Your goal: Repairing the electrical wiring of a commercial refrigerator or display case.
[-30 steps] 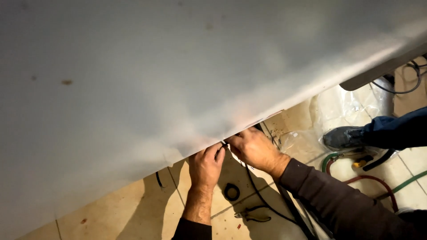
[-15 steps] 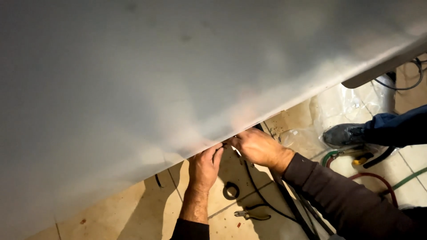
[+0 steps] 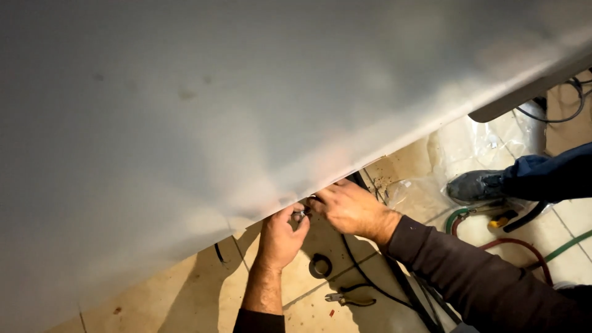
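A large grey panel [image 3: 246, 105] fills most of the view, its lower edge running diagonally above a tiled floor [image 3: 154, 302]. Both hands meet right at that edge. The left hand [image 3: 280, 233] reaches up from below, fingers curled around a small metal fitting [image 3: 300, 214], apparently to steady it. The right hand [image 3: 348, 206] comes in from the side, fingertips touching the same fitting, its grip partly hidden under the panel. On the floor below lie a tape roll [image 3: 320, 266], pliers [image 3: 348, 300] and cables [image 3: 370, 280]. Another person's shoe [image 3: 478, 185] stands to the right, beside crumpled plastic sheet [image 3: 468, 148].
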